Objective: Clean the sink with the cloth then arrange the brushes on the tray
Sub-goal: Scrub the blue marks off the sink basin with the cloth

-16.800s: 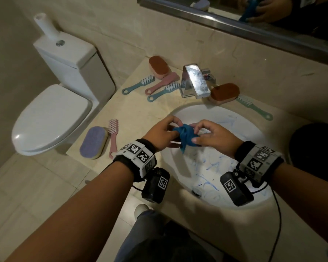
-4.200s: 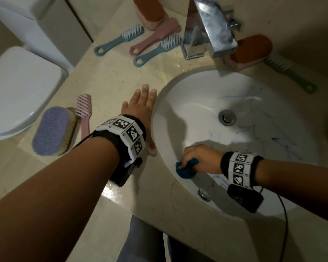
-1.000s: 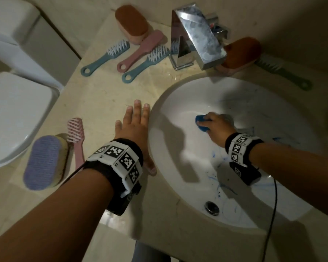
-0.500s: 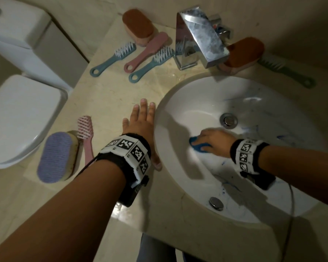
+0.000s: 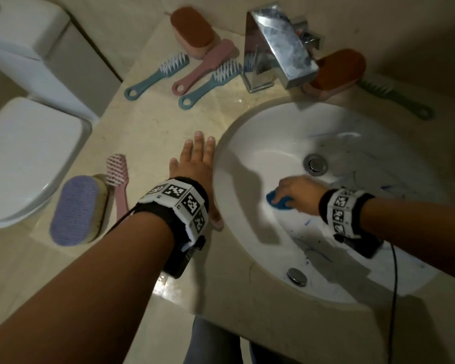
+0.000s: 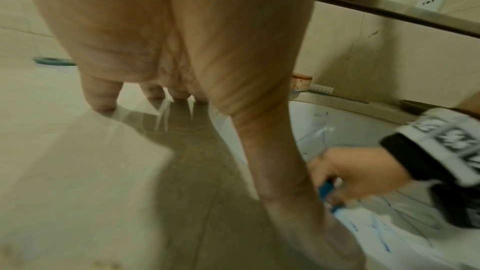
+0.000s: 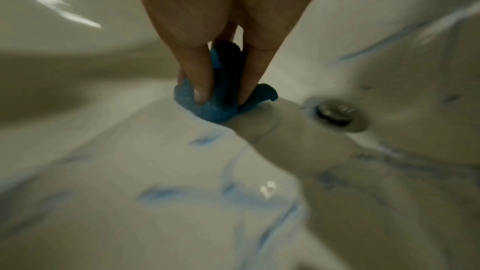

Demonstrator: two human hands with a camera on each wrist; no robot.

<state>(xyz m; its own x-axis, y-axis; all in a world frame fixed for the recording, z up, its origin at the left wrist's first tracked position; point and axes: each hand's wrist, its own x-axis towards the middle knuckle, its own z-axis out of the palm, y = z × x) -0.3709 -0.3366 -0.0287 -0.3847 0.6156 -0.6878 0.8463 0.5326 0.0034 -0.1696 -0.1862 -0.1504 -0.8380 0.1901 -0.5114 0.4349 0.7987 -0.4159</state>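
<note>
My right hand (image 5: 292, 193) grips a bunched blue cloth (image 5: 276, 202) (image 7: 207, 106) and presses it on the white sink (image 5: 247, 143), left of the drain (image 5: 315, 164). Blue marks streak the near part of the bowl. My left hand (image 5: 195, 164) lies flat, fingers straight, on the beige counter (image 5: 153, 127) at the sink's left rim. Two blue brushes (image 5: 155, 76) (image 5: 210, 85) and a pink brush (image 5: 208, 64) lie behind it. A pink brush (image 5: 117, 177) and a purple scrub brush (image 5: 75, 208) lie at the counter's left edge. No tray is in view.
A chrome tap (image 5: 276, 48) stands behind the sink. Two brown-topped scrub brushes (image 5: 192, 32) (image 5: 336, 72) flank it, and a green brush (image 5: 394, 101) lies to the right. A white toilet (image 5: 24, 153) stands left of the counter. An overflow cap (image 5: 296, 276) sits in the near bowl wall.
My right hand has swept the cloth from the bowl's far side near the drain towards me and to the left. My left hand has stayed flat on the counter.
</note>
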